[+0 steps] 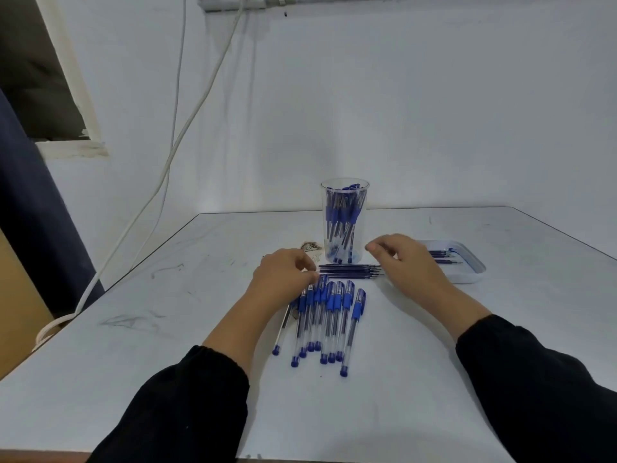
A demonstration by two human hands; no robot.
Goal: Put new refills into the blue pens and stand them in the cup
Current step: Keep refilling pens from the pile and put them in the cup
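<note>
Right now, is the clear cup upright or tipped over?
Upright. The cup stands on the table, rim upward, with blue pens inside.

Single head-worn view, wide-angle, looking forward and down from the near edge of the table [434, 345] toward its far edge and the wall [400, 111]; the near tabletop lies close below.

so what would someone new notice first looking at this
Probably the row of blue pens lying side by side at the middle of the white table, with the left hand resting on their capped ends. Just behind them stands a clear cup already packed with pens, a bundle of refills lying in front of it. The right hand hovers by the refills, beside a shallow white tray.
</note>
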